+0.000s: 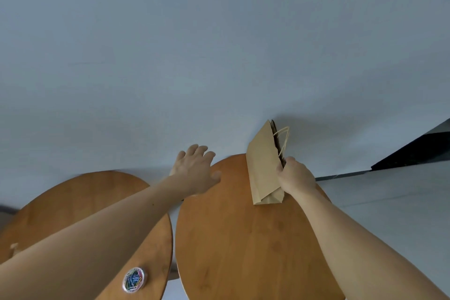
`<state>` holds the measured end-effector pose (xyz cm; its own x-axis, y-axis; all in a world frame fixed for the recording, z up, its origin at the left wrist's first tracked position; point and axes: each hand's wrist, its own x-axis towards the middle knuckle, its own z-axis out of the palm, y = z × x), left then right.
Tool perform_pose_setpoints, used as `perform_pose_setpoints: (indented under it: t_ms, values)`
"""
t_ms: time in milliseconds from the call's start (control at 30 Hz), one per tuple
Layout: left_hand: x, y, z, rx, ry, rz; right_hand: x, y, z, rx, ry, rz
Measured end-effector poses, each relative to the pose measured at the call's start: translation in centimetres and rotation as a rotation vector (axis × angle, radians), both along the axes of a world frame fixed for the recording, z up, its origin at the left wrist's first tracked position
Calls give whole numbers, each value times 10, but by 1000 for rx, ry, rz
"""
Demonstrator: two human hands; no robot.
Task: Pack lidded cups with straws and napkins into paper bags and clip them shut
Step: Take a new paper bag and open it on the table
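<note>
Plain grey surface (219, 44) filled most of the view. Two round wooden desks stood side by side, with a narrow gap between them: right desk (243, 251) bigger in frame, left desk (73, 197) partly hidden by the left forearm. Flat, folded brown paper bag (261, 168) was over the right desk's far edge, tilted, folded bottom toward the camera; couldn't tell whether it touched the wood. Right hand (295, 178) had its grip closed around the bag's right edge, just below the twine handle (283, 139). Left hand (194, 173) was over the right desk's far-left rim, fingers spread, grip slack and holding nothing. Clear round dish of coloured paper clips (134, 279) sat near the left desk's near-right edge, well apart from the bag.
</note>
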<state>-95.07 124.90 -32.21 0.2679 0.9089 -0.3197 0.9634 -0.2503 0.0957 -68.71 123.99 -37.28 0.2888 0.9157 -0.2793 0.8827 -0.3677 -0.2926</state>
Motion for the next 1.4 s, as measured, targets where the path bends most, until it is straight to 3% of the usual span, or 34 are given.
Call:
perform_pose_setpoints:
  t_ms: [167, 400, 767, 1033, 1267, 1400]
  values:
    - [-7, -3, 0, -18, -25, 40, 2, 4, -7, 1, -19, 50]
    - [-41, -16, 22, 33, -56, 83, -45, 3, 36, 74, -47, 173]
    - [-209, -93, 54, 71, -108, 209, -258, -57, 84, 161, -76, 473]
    - [-367, -168, 31, 40, -100, 375, -430, -117, 59, 126, -39, 598]
    - [-419, -193, -15, -51, -72, 464, -503, -148, 27, 129, 44, 613]
    - [-420, -198, -29, -146, -86, 516, -522, -168, 3, 13, 169, 611]
